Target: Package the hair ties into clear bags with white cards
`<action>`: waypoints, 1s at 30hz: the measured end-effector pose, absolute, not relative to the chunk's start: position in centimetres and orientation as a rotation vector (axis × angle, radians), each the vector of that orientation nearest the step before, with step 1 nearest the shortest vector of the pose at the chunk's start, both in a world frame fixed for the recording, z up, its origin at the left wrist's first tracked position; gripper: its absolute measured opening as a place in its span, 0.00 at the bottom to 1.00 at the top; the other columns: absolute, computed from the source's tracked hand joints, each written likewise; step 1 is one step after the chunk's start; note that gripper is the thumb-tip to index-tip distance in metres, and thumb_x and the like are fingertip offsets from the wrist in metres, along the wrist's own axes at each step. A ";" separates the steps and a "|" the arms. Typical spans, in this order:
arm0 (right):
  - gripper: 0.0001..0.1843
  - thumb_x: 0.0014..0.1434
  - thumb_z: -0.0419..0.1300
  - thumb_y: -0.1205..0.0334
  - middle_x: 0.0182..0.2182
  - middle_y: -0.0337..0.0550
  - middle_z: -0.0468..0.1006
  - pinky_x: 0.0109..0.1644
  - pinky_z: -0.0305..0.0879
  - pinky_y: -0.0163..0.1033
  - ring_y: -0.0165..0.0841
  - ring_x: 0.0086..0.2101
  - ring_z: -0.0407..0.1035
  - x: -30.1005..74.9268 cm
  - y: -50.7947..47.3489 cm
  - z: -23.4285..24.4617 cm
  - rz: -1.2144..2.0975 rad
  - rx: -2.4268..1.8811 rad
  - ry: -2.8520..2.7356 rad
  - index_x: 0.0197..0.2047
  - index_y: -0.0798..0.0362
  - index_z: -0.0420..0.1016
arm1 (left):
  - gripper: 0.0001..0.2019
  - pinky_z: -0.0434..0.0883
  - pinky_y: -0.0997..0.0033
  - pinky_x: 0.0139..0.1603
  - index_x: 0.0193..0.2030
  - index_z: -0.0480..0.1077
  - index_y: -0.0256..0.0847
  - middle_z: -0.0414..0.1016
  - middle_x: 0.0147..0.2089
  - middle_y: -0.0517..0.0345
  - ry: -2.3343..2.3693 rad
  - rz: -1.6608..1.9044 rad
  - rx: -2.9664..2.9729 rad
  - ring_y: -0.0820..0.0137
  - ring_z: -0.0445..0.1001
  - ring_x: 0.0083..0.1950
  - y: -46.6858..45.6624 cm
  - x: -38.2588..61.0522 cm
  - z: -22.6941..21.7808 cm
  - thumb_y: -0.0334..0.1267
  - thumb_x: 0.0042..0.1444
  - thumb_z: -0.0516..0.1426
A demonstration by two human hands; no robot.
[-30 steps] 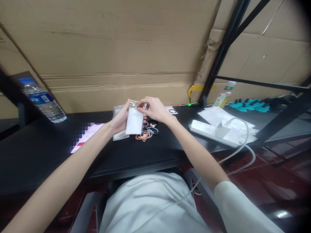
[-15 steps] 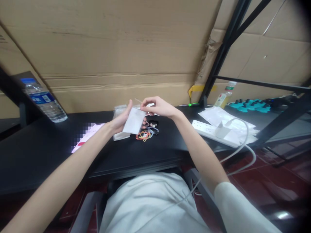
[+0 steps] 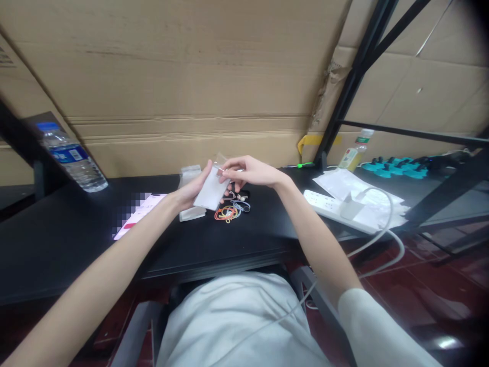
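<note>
A flat white rectangular packet (image 3: 211, 191), with clear plastic film (image 3: 219, 158) standing up at its far end, lies tilted in my left hand (image 3: 189, 193). The left thumb runs along one side, and the fingertips curl round from beneath. My right hand (image 3: 250, 171) is closed over the packet's far end, thumb and fingers pinching the film. Below the hands, coiled orange, yellow and grey-blue cords (image 3: 229, 213) lie on the black table. Clear plastic bags (image 3: 190, 174) are partly hidden behind the left hand, and a whitish flat packet (image 3: 191, 214) lies just under it.
A phone (image 3: 143, 214) with a lit screen and a water bottle (image 3: 74, 158) are on the left. To the right are a white power strip (image 3: 324, 203) with a cable, white papers (image 3: 344, 183), a drink bottle (image 3: 355, 151) and teal pieces (image 3: 397, 167). Cardboard (image 3: 198, 66) stands behind.
My right fingers have moved down onto the packet's far end. The clear film now stands up there, and a thin pale strip seen earlier above the fingers no longer shows. The left hand keeps its hold.
</note>
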State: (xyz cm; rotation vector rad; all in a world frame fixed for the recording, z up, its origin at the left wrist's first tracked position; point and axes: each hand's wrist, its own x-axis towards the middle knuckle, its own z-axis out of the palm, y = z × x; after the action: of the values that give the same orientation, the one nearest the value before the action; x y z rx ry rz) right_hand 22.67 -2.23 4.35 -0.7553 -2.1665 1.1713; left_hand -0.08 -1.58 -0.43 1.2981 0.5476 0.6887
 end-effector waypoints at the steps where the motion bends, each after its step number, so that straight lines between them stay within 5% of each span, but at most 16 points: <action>1: 0.17 0.66 0.69 0.49 0.46 0.49 0.86 0.39 0.80 0.34 0.28 0.31 0.79 22.5 -2.3 4.3 1.176 -0.757 -2.195 0.49 0.54 0.82 | 0.38 0.78 0.66 0.36 0.50 0.78 0.37 0.83 0.42 0.42 0.560 0.688 1.316 0.63 0.82 0.36 -1.5 -0.1 -0.5 0.70 0.69 0.44; 14: 0.19 0.69 0.66 0.49 0.49 0.51 0.86 0.39 0.81 0.31 0.29 0.35 0.82 22.6 -1.9 4.0 1.379 -0.678 -2.267 0.56 0.53 0.82 | 0.33 0.76 0.69 0.32 0.35 0.75 0.40 0.82 0.39 0.48 0.559 0.619 1.393 0.66 0.81 0.34 -1.5 -0.3 -0.5 0.69 0.69 0.46; 18: 0.23 0.68 0.67 0.45 0.43 0.51 0.87 0.39 0.81 0.32 0.30 0.34 0.81 22.8 -2.2 4.2 1.410 -0.682 -2.255 0.55 0.55 0.83 | 0.33 0.75 0.69 0.33 0.40 0.78 0.40 0.82 0.40 0.46 0.605 0.606 1.388 0.66 0.80 0.33 -1.4 -0.3 -0.4 0.68 0.69 0.47; 30: 0.22 0.68 0.66 0.43 0.47 0.51 0.86 0.38 0.80 0.32 0.28 0.33 0.80 22.9 -1.6 4.0 1.215 -0.715 -2.140 0.50 0.55 0.85 | 0.29 0.79 0.66 0.44 0.51 0.79 0.39 0.83 0.46 0.44 0.578 0.722 1.344 0.63 0.83 0.42 -1.2 -0.1 -0.6 0.64 0.70 0.51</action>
State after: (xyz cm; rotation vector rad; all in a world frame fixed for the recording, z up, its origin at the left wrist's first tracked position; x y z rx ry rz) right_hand 22.92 -1.60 4.00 -0.7152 -2.1403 1.2149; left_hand -0.12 -1.19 -0.64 1.3437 0.5779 0.7224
